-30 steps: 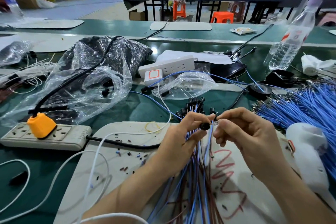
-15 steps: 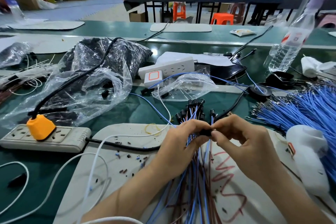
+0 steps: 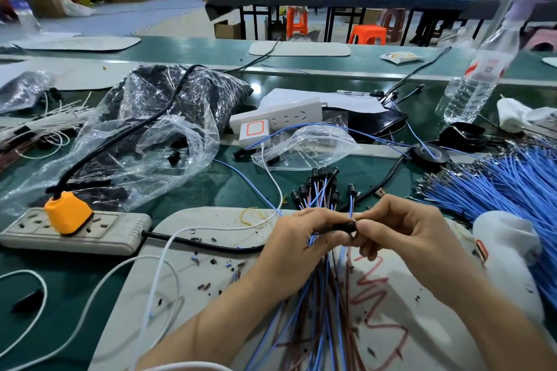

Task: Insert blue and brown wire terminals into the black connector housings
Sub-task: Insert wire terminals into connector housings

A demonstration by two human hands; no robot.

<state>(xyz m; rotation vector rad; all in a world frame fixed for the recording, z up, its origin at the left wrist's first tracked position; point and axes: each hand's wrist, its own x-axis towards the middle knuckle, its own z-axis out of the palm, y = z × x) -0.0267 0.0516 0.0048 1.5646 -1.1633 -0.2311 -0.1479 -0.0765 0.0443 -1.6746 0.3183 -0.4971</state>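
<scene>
Left grip (image 3: 301, 238) and right grip (image 3: 407, 235) both pinching one black connector housing (image 3: 346, 226), left also clutching one wire bundle (image 3: 321, 295), about ten wired housings (image 3: 324, 172) fanning above

The housing (image 3: 344, 226) is mostly covered by the fingertips of the left hand (image 3: 297, 239) and right hand (image 3: 404, 236) that pinch it, so whether a terminal is seated cannot be told. The wires (image 3: 319, 298) pass under the left palm and, like both forearms, run off the lower edge. The blue pile (image 3: 518, 187) is cut by the right edge, and the top of the bottle (image 3: 473, 84) at upper right is blurred.
</scene>
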